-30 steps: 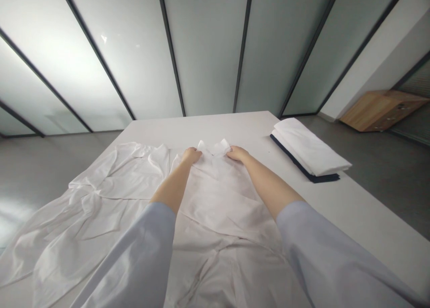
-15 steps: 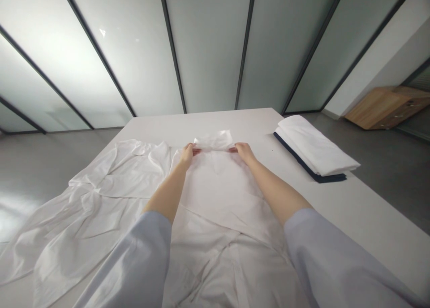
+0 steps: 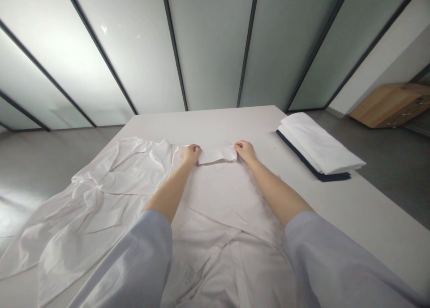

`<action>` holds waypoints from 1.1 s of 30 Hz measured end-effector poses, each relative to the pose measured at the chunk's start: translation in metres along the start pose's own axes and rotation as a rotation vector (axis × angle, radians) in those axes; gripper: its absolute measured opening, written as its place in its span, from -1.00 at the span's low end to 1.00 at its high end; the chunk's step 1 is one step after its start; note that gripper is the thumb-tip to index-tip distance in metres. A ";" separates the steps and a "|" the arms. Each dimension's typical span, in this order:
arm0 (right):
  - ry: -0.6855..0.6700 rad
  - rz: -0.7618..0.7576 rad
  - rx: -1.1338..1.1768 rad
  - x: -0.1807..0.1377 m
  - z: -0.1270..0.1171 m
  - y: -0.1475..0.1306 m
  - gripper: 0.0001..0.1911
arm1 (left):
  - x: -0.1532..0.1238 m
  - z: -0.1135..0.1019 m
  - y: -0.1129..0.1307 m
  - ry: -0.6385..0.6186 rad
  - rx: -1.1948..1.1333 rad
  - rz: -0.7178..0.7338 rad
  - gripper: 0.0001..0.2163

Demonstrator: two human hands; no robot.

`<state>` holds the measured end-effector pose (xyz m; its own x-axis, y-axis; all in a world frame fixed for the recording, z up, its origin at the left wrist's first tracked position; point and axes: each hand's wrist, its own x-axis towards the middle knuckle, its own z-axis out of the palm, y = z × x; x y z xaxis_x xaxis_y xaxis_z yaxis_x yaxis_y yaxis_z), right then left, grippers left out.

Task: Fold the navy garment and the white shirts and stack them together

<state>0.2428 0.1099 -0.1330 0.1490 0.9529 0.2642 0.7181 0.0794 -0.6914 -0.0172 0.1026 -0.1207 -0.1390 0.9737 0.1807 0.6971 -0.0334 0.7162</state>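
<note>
Soft daylight reaches you through the frosted glass wall (image 3: 208, 48) ahead; bright, low contrast.
The strongest glow sits upper left. The white shirt (image 3: 215, 191) on the pale table (image 3: 221, 124) shows only faint grey crease shadows. Wide-angle distortion fans the wall's frame lines outward, and your sleeves (image 3: 141, 263) at the bottom edge look stretched and soft.

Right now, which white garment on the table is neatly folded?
The white stack at the right edge, lying on a dark piece; the shirt held by the left hand and right hand lies spread and creased.
</note>
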 end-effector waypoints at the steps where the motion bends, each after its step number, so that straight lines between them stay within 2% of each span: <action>1: -0.003 0.003 -0.069 -0.001 0.000 -0.002 -0.75 | -0.003 -0.001 0.003 0.027 0.079 -0.017 -0.79; 4: -0.019 -0.020 -0.300 -0.006 -0.001 -0.009 -0.74 | -0.010 -0.001 0.010 0.102 0.277 -0.042 -0.71; 8: -0.042 -0.071 -0.497 -0.013 -0.003 -0.019 -0.69 | -0.016 -0.003 0.013 0.137 0.431 0.010 -0.71; 12: 0.007 -0.075 -0.557 -0.016 -0.005 -0.022 -0.67 | -0.021 -0.006 0.014 0.158 0.502 0.041 -0.75; 15: 0.034 -0.175 -0.509 -0.017 -0.005 -0.020 -0.68 | -0.025 -0.006 0.016 0.174 0.539 0.213 -0.66; 18: -0.032 -0.364 -0.419 -0.016 -0.001 -0.016 -0.60 | -0.027 -0.003 0.016 0.022 0.547 0.420 -0.62; 20: -0.108 -0.444 -0.381 -0.016 0.002 -0.014 -0.53 | -0.026 0.000 0.014 -0.096 0.554 0.450 -0.61; 22: -0.193 -0.472 -0.377 -0.016 0.006 -0.013 -0.45 | -0.024 0.002 0.012 -0.193 0.583 0.409 -0.54; 27: -0.388 -0.398 -0.497 -0.013 0.014 -0.014 -0.32 | -0.019 0.004 0.008 -0.355 0.674 0.280 -0.36; 30: -0.446 -0.318 -0.552 -0.012 0.016 -0.017 -0.23 | -0.018 0.003 0.008 -0.385 0.687 0.244 -0.32; 33: -0.461 -0.297 -0.568 -0.013 0.016 -0.020 -0.16 | -0.021 0.000 0.010 -0.366 0.689 0.287 -0.29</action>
<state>0.2152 0.1003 -0.1336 -0.3113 0.9503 -0.0073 0.9395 0.3065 -0.1532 -0.0075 0.0817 -0.1171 0.2649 0.9640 -0.0224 0.9616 -0.2623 0.0813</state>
